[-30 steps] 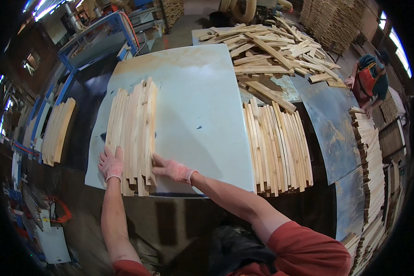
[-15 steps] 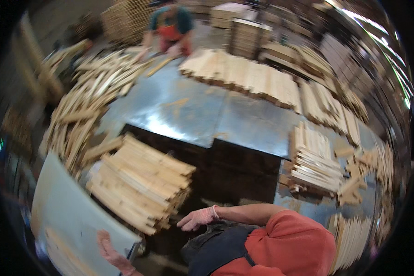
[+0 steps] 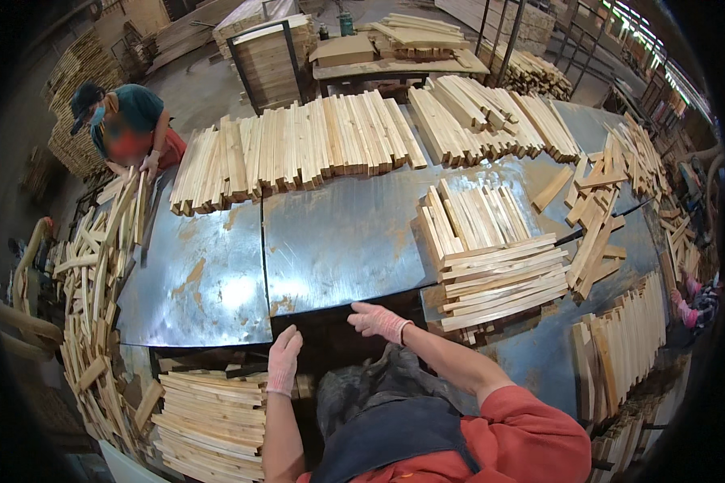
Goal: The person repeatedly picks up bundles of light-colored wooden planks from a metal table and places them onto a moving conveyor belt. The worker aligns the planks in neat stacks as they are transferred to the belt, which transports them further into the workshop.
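Observation:
My left hand [image 3: 283, 362], in a pale pink glove, is held up beside the stack of wooden strips [image 3: 209, 423] at the lower left, touching nothing that I can see. Its fingers are stretched out and it is empty. My right hand [image 3: 381, 322], gloved the same way, reaches forward over the dark gap at the front edge of the metal table [image 3: 338, 258]. Its fingers point left, extended, with nothing in them. Nearest to the right hand is a crosswise pile of wooden strips [image 3: 503, 282].
A long row of strips [image 3: 314, 145] lies across the table's far side, with another batch [image 3: 459, 121] to its right. Loose offcuts [image 3: 596, 217] are scattered at right, more scraps [image 3: 97, 274] at left. A co-worker [image 3: 129, 129] handles strips at far left. Another strip stack [image 3: 620, 346] stands right.
My view has swung to the right. Both hands have come closer together in front of me, the left moving away from the pale panel at the lower left. Both stay empty.

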A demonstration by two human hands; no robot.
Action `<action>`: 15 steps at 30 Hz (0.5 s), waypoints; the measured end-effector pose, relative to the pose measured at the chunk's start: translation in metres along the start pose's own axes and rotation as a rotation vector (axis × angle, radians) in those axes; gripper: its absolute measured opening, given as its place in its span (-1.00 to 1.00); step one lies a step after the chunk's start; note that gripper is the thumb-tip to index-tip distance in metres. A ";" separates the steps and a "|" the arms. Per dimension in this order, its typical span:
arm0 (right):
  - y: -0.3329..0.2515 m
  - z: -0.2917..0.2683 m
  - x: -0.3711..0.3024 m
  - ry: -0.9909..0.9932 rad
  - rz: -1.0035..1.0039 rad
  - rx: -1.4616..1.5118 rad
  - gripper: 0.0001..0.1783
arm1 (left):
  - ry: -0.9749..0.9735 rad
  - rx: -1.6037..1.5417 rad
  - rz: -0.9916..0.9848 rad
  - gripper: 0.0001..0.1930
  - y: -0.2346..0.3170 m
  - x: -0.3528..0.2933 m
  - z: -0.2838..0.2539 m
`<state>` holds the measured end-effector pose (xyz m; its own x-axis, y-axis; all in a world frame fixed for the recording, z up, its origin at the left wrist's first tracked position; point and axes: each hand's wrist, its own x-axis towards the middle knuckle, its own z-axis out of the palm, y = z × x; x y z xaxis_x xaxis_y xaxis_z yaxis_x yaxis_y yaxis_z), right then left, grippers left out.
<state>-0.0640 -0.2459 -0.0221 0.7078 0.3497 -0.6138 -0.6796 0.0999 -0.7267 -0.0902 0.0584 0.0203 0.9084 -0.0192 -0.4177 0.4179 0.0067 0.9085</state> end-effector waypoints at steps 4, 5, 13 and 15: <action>-0.051 -0.043 0.039 0.123 -0.016 -0.028 0.13 | -0.088 0.217 -0.067 -0.25 0.027 0.105 0.019; -0.055 -0.051 0.052 0.153 -0.022 -0.035 0.13 | -0.095 0.304 -0.065 -0.21 0.042 0.124 0.024; -0.148 -0.135 0.193 0.401 -0.049 -0.455 0.18 | 0.038 0.306 -0.002 -0.04 0.039 0.394 0.046; -0.200 -0.136 0.227 0.480 -0.046 -0.590 0.20 | 0.209 0.358 0.067 -0.01 0.020 0.473 0.022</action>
<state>0.2584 -0.3132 -0.0578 0.8305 -0.1001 -0.5479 -0.5276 -0.4568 -0.7162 0.3469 0.0276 -0.1590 0.9322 0.1726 -0.3182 0.3599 -0.3477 0.8658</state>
